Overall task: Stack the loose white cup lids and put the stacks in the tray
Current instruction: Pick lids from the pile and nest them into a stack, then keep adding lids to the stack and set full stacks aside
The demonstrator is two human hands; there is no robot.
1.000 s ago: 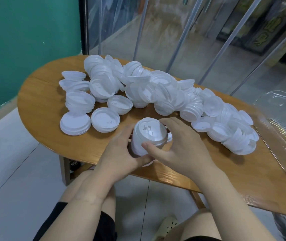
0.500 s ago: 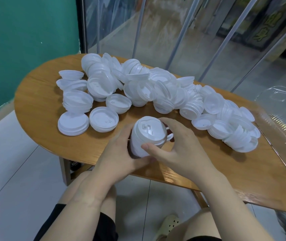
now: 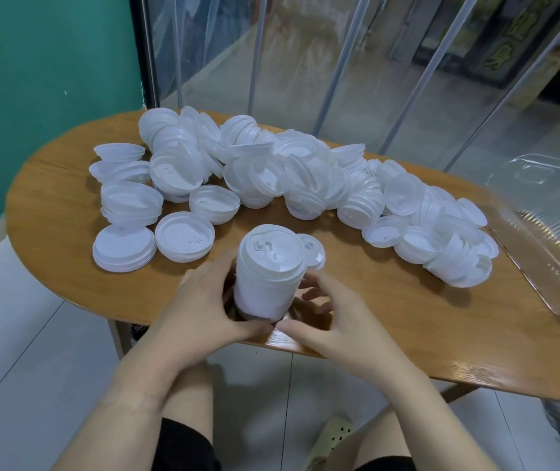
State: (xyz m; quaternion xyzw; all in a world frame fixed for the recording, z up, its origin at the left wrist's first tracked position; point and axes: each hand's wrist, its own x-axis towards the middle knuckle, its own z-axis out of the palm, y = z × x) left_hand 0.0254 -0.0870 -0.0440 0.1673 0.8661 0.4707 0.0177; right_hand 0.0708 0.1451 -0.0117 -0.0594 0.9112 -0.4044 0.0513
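Note:
A tall stack of white cup lids stands near the front edge of the wooden table. My left hand grips its left side. My right hand curls round its lower right, with the thumb at the base. One loose lid lies just behind the stack. Several loose lids and short stacks are heaped across the middle of the table. The clear plastic tray sits at the table's right end, with no lids visible in it.
A green wall stands to the left and clear plastic curtain strips hang behind the table. My knees and a beige shoe are under the front edge. Bare wood shows between the stack and the tray.
My right hand has slid from the stack's upper side down to its base, uncovering the top lid. The left hand keeps its grip on the left side.

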